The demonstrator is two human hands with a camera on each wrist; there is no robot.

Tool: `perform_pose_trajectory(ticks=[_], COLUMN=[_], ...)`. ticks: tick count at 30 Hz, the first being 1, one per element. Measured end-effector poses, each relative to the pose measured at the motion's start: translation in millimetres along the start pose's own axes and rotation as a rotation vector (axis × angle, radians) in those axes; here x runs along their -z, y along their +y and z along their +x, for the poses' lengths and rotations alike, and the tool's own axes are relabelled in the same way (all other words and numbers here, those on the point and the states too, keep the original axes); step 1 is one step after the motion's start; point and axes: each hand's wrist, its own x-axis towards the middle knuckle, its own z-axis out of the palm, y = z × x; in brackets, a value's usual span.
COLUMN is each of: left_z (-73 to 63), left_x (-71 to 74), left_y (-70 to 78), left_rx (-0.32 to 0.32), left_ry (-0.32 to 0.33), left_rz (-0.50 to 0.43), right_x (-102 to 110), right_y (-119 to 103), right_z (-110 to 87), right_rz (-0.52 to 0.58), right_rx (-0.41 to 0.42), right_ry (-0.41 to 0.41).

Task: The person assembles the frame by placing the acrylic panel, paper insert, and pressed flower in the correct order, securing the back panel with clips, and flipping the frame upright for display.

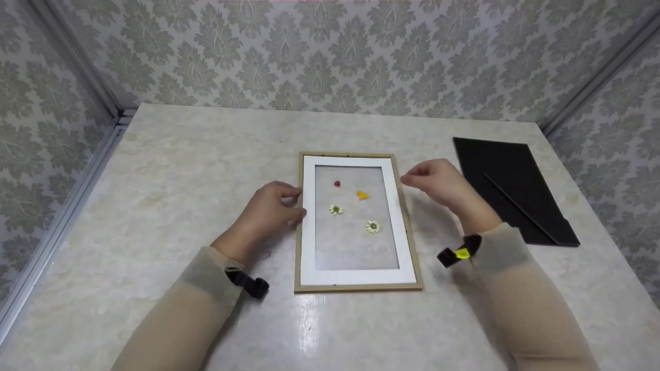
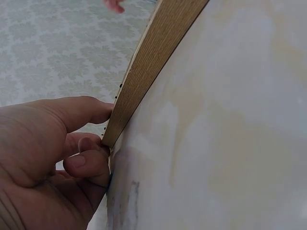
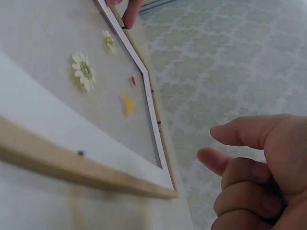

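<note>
A light wooden picture frame (image 1: 359, 287) lies on the table with a white mat (image 1: 356, 276) inside it. Through the mat's opening show a small red flower (image 1: 337, 183), a yellow one (image 1: 362, 195) and two white daisies (image 1: 336, 209). My left hand (image 1: 270, 208) holds the frame's left side, thumb at its edge and fingers bent against it, as the left wrist view shows. Just off the right side, near the upper part, is my right hand (image 1: 438, 183). In the right wrist view its thumb and forefinger stand apart with nothing between them; the other fingers curl in.
To the right lies a black backing board (image 1: 508, 165) with a thin dark stick (image 1: 521, 208) across it. The marble-patterned table (image 1: 206, 149) ends at patterned walls at the back and sides. Small dark tabs (image 3: 80, 153) stick out along the frame's inner edge.
</note>
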Motion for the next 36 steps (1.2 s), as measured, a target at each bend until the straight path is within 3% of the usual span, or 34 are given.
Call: perform_pose_trajectory(ticks=[6, 15, 20, 25, 30, 32, 36], left_z=[-1.2, -2.5, -1.1, -4.7, -6.3, -5.3, -3.4], left_x=[0.7, -1.7, -0.3, 0.5, 1.2, 1.1, 0.1], left_y=[-2.1, -1.9, -1.4, -2.7, -3.7, -4.0, -1.7], left_rx=[-0.006, -0.001, 0.009, 0.023, 0.019, 0.015, 0.003], left_ry=[0.003, -0.002, 0.001, 0.007, 0.004, 0.004, 0.007], left_rz=[0.002, -0.01, -0.019, -0.021, -0.021, -0.024, -0.027], right_x=[47.5, 108.8, 133.5, 145.8, 149.7, 149.2, 147.7], right_y=[43.1, 115.4, 151.2, 170.1, 183.1, 188.3, 195.9], right_z=[-32.7, -67.7, -70.8, -66.4, -66.4, -67.7, -71.0], right_rz=[-0.062, -0.137, -0.19, -0.255, -0.277, -0.261, -0.183], right_rx=[0.001, -0.175, -0.261, -0.371, -0.408, -0.407, -0.407], right_ry=[0.109, 0.203, 0.176, 0.091, -0.038, -0.035, 0.053])
